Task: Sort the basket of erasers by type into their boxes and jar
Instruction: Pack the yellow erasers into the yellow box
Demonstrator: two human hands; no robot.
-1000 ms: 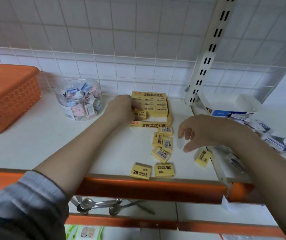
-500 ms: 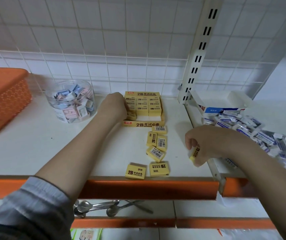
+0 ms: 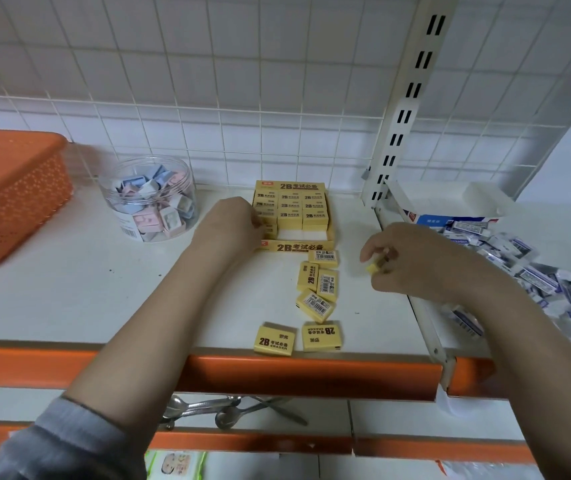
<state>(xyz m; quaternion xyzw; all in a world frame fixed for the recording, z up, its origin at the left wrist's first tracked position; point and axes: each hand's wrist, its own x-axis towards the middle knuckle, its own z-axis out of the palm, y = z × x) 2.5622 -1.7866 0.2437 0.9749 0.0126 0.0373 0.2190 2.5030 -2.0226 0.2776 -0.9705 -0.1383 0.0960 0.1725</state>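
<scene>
Far left of the frame the orange basket [image 3: 10,199] is sitting mouth-down, probably already emptied. Next, the clear jar [image 3: 150,199] is holding the pastel erasers. At centre the left hand [image 3: 232,225] is pressing into the yellow box [image 3: 297,245], likely tucking one in; can't tell what its fingers are doing. Loose yellow erasers [image 3: 315,306] are waiting below. Right of centre, the right hand [image 3: 412,261] is pinching a yellow eraser [image 3: 374,268], next to the white-and-blue eraser pile [image 3: 536,285].

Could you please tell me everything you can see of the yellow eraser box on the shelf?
The box is a shallow open tray, apparently yellow card, printed "2B" on its front and back walls. It lies flat on the white shelf near the tiled wall. Yellow erasers fill its rear rows; the front row shows bare white floor. The left hand touches erasers at its left side.
</scene>
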